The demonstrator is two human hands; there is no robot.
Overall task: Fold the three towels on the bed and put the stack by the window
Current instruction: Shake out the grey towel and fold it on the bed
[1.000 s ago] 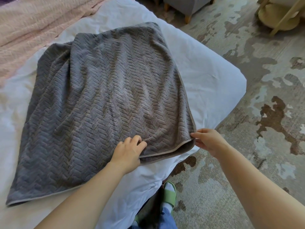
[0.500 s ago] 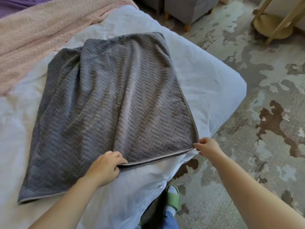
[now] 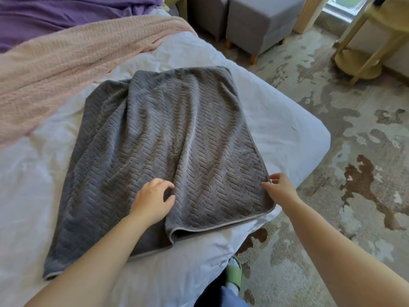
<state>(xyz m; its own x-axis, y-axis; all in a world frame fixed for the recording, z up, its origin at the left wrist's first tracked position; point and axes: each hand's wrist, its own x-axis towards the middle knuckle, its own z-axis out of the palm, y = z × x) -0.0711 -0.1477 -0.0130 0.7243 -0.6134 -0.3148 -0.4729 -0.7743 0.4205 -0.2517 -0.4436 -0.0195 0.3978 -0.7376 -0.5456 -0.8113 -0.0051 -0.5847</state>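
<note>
Three towels on a white bed: grey towel pinched by left hand and right hand, pink towel and purple towel beyond it, mottled rug beside.

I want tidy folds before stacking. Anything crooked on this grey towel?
Yes. The grey towel has its top layer lying skewed: the lower layer sticks out on the left and near side, and the top layer's near corner curls.

Head camera, angled down, near bed
</note>
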